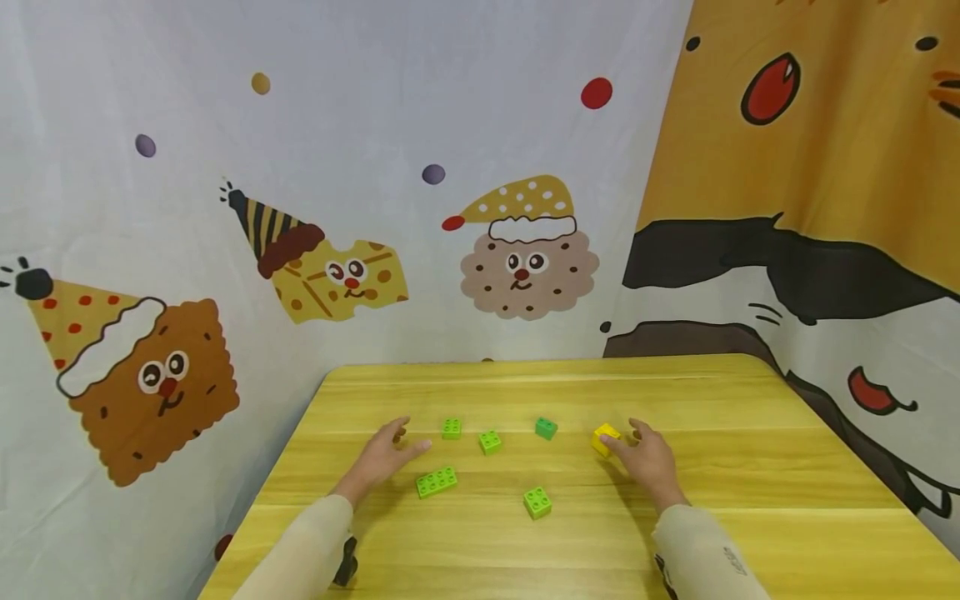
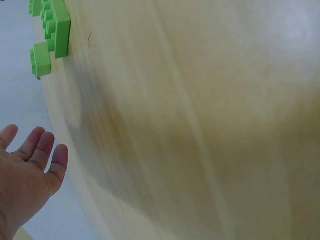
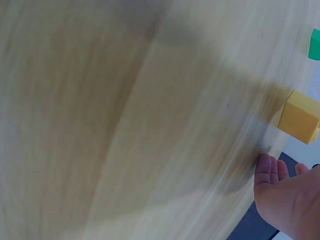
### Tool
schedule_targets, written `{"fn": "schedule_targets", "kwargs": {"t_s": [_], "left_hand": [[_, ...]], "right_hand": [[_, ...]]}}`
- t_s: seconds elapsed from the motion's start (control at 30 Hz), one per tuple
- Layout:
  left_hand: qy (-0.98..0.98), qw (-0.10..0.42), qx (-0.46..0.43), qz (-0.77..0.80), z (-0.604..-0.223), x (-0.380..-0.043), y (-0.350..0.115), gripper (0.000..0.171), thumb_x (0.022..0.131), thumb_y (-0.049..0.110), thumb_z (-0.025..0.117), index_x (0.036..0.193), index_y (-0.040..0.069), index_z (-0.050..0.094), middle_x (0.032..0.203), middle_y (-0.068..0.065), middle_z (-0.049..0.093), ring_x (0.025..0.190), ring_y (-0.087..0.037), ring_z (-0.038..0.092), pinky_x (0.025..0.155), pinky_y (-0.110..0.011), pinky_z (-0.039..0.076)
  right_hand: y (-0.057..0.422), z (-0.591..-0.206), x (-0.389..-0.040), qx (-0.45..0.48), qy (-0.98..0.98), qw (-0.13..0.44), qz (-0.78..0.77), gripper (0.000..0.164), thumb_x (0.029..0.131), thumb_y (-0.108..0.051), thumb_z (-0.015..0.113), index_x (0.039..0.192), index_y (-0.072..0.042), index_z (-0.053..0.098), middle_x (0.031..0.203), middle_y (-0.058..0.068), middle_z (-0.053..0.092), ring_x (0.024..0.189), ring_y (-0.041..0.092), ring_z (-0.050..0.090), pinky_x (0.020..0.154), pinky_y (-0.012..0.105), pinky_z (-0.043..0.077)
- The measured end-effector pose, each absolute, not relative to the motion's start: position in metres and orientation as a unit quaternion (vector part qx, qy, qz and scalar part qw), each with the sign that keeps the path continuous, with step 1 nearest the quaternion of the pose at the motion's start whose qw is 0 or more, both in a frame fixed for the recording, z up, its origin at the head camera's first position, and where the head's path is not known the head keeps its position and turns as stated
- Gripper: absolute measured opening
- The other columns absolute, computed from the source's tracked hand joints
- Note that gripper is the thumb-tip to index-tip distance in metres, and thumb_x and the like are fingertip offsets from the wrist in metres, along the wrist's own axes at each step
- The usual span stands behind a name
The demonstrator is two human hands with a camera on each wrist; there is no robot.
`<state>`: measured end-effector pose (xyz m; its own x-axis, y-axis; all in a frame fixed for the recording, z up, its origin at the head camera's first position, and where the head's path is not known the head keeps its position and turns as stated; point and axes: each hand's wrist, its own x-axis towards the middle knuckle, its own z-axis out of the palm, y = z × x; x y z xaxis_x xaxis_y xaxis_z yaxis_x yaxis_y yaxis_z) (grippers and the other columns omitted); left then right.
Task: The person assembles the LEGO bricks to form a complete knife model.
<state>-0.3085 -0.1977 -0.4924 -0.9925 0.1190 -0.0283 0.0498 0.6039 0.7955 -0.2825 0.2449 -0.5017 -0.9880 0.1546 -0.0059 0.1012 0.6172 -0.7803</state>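
My left hand point(image 1: 381, 458) hovers over the left part of the table, fingers relaxed and spread, holding nothing. Nearest to it lie a long light green toy brick point(image 1: 437, 482) and a small light green brick point(image 1: 452, 428). On the other side my right hand point(image 1: 648, 461) is beside a yellow block point(image 1: 602, 435), and its thumb overlaps the block in the head view. The right wrist view has the yellow block point(image 3: 300, 117) standing a little apart from the loosely bent fingers point(image 3: 265, 170).
Between the hands lie a dark green brick point(image 1: 546, 428) and another small light green brick point(image 1: 490, 442). One more light green brick point(image 1: 537, 502) is closer to the front of the wooden table point(image 1: 465, 558). Behind the table hangs a cartoon-printed curtain point(image 1: 360, 108).
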Motion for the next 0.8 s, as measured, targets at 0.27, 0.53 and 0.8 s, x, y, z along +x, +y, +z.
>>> {"fn": "schedule_targets", "kwargs": {"t_s": [0.27,0.53,0.8], "left_hand": [[0.879,0.049,0.036,0.474,-0.497,-0.299,-0.194,0.076,0.091,0.047,0.07,0.147,0.003,0.043,0.138,-0.019,0.05,0.125,-0.036,0.047,0.098,-0.055,0.042],[0.869,0.061,0.048,0.489,-0.503,-0.293,-0.193,0.07,0.09,0.04,0.073,0.143,0.002,0.048,0.135,-0.017,0.053,0.124,-0.035,0.048,0.101,-0.056,0.039],[0.871,0.061,0.063,0.483,-0.511,-0.291,-0.195,0.064,0.088,0.032,0.077,0.138,0.001,0.052,0.134,-0.017,0.055,0.124,-0.037,0.048,0.103,-0.056,0.038]], "right_hand": [[0.239,-0.505,-0.281,-0.098,-0.875,0.035,0.473,0.079,0.095,-0.039,0.067,0.148,0.008,0.033,0.144,0.036,0.036,0.129,0.051,0.042,0.1,0.058,0.041],[0.236,-0.509,-0.281,-0.1,-0.872,0.06,0.475,0.065,0.093,-0.028,0.07,0.138,0.012,0.046,0.136,0.036,0.046,0.124,0.049,0.046,0.099,0.056,0.042],[0.232,-0.51,-0.283,-0.092,-0.881,0.064,0.459,0.054,0.094,-0.021,0.07,0.131,0.013,0.052,0.126,0.033,0.056,0.113,0.045,0.054,0.092,0.054,0.047]]}}
